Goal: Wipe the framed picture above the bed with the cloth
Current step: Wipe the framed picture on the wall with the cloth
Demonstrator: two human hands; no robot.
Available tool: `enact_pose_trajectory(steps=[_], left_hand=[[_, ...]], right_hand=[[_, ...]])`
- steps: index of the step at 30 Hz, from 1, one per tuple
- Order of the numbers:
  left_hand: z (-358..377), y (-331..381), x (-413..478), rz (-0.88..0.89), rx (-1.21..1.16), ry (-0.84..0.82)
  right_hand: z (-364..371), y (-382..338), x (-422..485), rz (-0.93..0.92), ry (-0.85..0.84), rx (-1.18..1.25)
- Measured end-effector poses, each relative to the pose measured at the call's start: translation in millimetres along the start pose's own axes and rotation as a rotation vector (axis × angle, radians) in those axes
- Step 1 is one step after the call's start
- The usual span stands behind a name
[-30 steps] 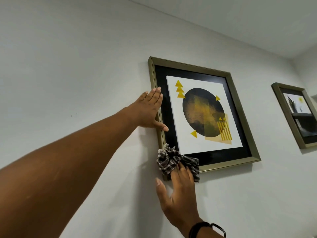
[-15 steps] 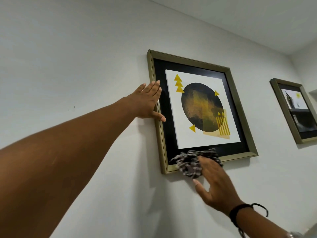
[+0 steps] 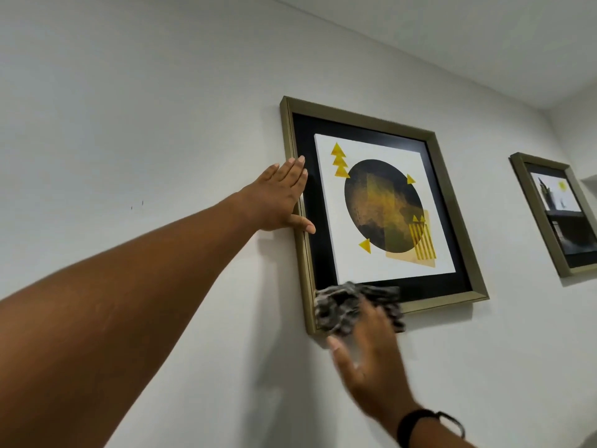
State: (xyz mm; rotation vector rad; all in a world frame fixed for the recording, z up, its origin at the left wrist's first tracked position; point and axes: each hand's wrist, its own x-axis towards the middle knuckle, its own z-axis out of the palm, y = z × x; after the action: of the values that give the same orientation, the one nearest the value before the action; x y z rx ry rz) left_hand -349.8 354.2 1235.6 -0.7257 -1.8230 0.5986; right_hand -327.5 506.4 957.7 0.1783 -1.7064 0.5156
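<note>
Two framed pictures hang on the wall (image 3: 161,108): the gold-framed picture (image 3: 381,202) with the dark circle, and a second framed picture (image 3: 555,215) to its right, partly cut off by the edge of the view. Two hands are up at the gold-framed picture, the left hand (image 3: 277,198) flat against its left side and the right hand (image 3: 371,367) below its lower left corner. There is one checked cloth (image 3: 345,307) at that corner, and one black wristband (image 3: 420,425) on the right wrist.

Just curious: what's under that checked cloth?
The cloth covers the frame's lower left corner; that corner and part of the black border are hidden. The right hand presses the cloth from below.
</note>
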Motion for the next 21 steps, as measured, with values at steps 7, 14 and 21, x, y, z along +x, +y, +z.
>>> enact_pose_trajectory(steps=[7,14,21], left_hand=[[-2,1,-1,-0.004,-0.040,-0.009],[-22,-25,18,-0.060,-0.135,0.104],[-31,-33,41,-0.109,-0.181,0.132]], right_hand=[[23,-47,30,-0.072,0.013,0.126],[13,-37,98,-0.218,-0.056,-0.031],[-8,-48,201,-0.344,-0.055,-0.085]])
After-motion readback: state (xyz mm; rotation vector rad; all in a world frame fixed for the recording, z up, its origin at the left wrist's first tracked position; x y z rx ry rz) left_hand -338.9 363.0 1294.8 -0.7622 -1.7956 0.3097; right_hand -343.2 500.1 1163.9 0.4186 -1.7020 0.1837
